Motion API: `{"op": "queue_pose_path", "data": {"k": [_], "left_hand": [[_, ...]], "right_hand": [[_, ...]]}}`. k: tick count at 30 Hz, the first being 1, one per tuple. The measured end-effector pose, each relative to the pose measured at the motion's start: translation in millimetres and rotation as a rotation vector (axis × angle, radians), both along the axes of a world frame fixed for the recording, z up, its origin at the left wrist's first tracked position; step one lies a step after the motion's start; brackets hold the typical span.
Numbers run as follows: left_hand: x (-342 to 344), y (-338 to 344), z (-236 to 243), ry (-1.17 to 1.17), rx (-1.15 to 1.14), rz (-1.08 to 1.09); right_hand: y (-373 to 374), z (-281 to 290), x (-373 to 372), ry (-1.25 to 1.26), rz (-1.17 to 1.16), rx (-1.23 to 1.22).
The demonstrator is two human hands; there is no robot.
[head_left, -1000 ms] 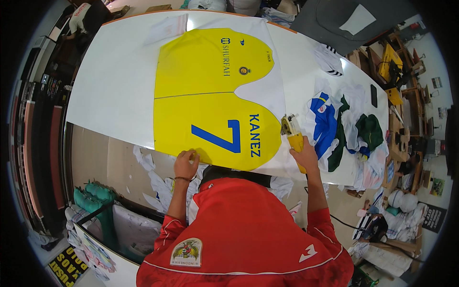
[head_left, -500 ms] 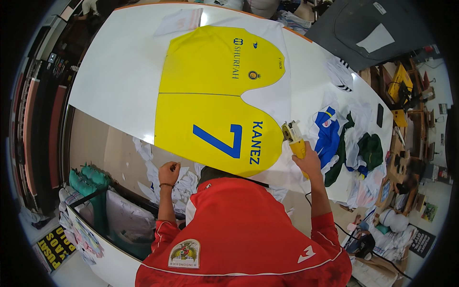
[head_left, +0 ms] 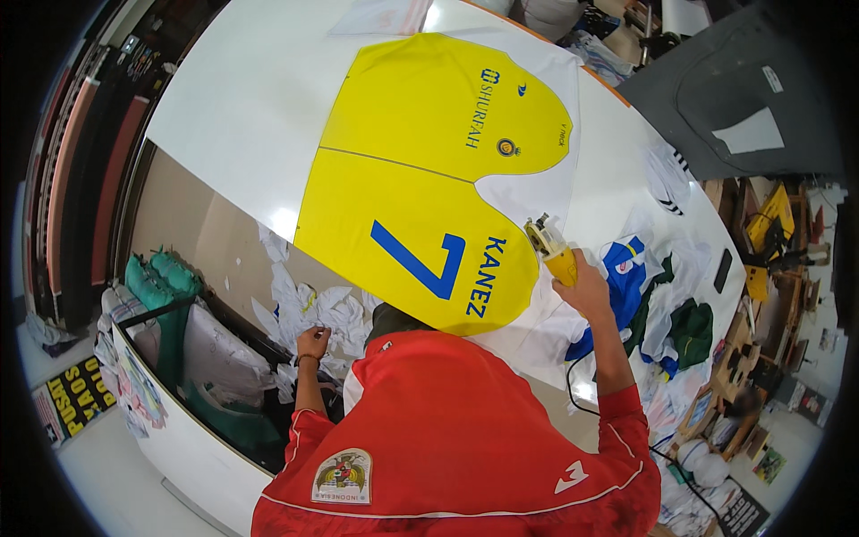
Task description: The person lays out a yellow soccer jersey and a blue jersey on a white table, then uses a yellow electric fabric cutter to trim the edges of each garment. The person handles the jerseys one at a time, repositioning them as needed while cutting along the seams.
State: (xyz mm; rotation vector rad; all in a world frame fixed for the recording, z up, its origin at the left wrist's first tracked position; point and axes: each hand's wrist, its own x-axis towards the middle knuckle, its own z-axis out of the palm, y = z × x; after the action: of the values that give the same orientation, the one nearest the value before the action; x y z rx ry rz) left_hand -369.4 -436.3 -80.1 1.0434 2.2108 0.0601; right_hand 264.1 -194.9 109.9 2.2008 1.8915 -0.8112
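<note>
- Right hand: closed around the yellow body of a handheld electric fabric cutter.
- Cutter head: directed forward and left from the right hand, just beside the curved edge of the yellow jersey back panel; contact with the cloth cannot be told.
- Left hand: fingers curled, off the near edge of the counter; grip on any small item cannot be told.
- Back panel: flat on the counter, left of the right hand and forward of the left hand.
- Yellow jersey front panel: beyond the back panel, farther from both hands, divided from it by a dark line.
- White fabric scraps: near the left hand, below counter level.
- Blue fabric piece: right of the right hand.
</note>
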Motion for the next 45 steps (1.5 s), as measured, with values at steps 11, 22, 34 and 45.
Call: {"op": "queue_pose_path", "data": {"k": [11, 22, 34, 45], "left_hand": [[27.9, -67.9, -18.8, -0.203, -0.151, 0.282], [45.9, -73.3, -18.2, -0.23, -0.098, 0.365], [56.7, -92.3, -21.3, -0.272, -0.197, 0.497], [55.4, -95.0, -36.1, -0.316, -0.127, 0.521]], "right_hand": [[67.6, -0.1, -19.4, -0.004, 0.252, 0.008], [104.1, -3.2, -57.9, 0.037, 0.319, 0.001], [111.3, 3.0, -102.5, 0.082, 0.196, -0.006], [149.7, 6.6, -93.4, 0.015, 0.365, -0.018]]}}
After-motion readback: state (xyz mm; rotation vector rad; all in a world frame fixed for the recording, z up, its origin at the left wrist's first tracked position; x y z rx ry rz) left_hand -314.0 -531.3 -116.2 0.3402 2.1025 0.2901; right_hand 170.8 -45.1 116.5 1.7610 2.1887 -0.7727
